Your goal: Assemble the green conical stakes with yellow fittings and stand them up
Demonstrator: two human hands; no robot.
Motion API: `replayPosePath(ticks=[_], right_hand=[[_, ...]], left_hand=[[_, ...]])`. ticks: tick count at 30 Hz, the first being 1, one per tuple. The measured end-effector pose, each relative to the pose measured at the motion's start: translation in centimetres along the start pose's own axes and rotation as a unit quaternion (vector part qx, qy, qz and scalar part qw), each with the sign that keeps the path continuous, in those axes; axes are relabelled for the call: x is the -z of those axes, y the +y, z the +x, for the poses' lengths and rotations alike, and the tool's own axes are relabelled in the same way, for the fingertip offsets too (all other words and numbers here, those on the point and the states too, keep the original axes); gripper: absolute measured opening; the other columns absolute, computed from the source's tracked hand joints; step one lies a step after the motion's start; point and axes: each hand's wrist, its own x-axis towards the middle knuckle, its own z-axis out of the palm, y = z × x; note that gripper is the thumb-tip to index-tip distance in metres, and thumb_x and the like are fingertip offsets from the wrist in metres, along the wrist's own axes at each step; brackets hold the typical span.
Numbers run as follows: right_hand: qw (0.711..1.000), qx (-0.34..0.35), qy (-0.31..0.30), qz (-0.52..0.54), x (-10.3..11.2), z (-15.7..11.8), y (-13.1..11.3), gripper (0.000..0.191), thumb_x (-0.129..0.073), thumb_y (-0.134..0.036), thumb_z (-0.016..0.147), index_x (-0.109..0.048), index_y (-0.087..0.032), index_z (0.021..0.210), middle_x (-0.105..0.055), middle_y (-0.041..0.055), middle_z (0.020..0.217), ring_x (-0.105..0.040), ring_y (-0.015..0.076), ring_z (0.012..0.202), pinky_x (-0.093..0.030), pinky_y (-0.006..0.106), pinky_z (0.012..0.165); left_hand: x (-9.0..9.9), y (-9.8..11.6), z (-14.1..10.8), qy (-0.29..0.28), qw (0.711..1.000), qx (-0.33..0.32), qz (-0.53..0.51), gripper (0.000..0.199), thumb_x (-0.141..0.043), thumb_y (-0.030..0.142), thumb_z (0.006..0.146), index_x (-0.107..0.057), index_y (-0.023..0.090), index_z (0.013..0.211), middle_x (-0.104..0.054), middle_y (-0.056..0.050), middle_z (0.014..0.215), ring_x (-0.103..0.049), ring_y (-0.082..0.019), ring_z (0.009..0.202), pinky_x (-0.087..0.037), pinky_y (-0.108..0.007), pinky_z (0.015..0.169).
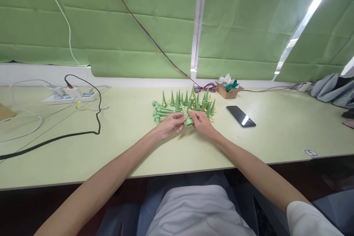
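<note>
Over the pale table, my left hand [172, 124] and my right hand [204, 122] are closed on one green plastic watering spike [188, 121]. Its wide end points down toward me, and its tapered part leans away between the fingers. Just behind the hands, several like spikes [172, 99] stand point up in a group, with small yellow pieces [193, 97] on some of them. To the left of this group, more green spikes [163, 109] lie on their sides beside my left hand. My fingers cover part of the held spike.
A black phone [240, 116] lies right of my hands. Behind it sits a small cardboard box [229, 92] with clear and green plastic, near coiled red-blue wire [206, 87]. At left are a power strip [70, 97] and a black cable [99, 118]. The table's edge [177, 173] runs before me.
</note>
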Motion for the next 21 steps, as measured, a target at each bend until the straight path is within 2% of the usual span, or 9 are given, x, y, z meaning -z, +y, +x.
replayPosePath(ticks=[7, 16, 21], right_hand=[[1.000, -0.009, -0.003, -0.022, 0.01, 0.17, 0.12, 0.054, -0.034, -0.063, 0.097, -0.035, -0.022, 0.061, -0.035, -0.0029, 0.049, -0.034, 0.0118, 0.051, -0.027, 0.027, 0.051], [0.999, 0.000, 0.004, -0.047, 0.09, 0.42, 0.34, 0.053, -0.034, -0.057, 0.097, -0.030, -0.022, 0.058, -0.033, -0.0036, 0.049, -0.033, 0.0112, 0.051, -0.026, 0.028, 0.053], [0.999, -0.007, 0.016, -0.042, 0.00, 0.53, 0.63, 0.051, -0.035, -0.055, 0.098, -0.030, -0.022, 0.059, -0.031, -0.0040, 0.050, -0.032, 0.0114, 0.052, -0.025, 0.029, 0.053]], left_hand=[[-0.05, 0.09, -0.34, -0.002, 0.988, -0.079, 0.136, 0.036, -0.075, 0.045, 0.080, -0.056, 0.016, 0.073, -0.055, 0.002, 0.056, -0.051, -0.009, 0.048, -0.042, -0.023, 0.047], [-0.42, 0.20, -0.47, 0.036, 0.963, -0.122, 0.236, 0.035, -0.068, 0.044, 0.085, -0.051, 0.018, 0.068, -0.055, 0.002, 0.051, -0.049, -0.010, 0.043, -0.039, -0.023, 0.046], [-0.55, 0.11, -0.35, 0.041, 0.959, -0.128, 0.247, 0.032, -0.066, 0.043, 0.086, -0.053, 0.018, 0.072, -0.056, 0.002, 0.051, -0.050, -0.011, 0.043, -0.039, -0.023, 0.045]])
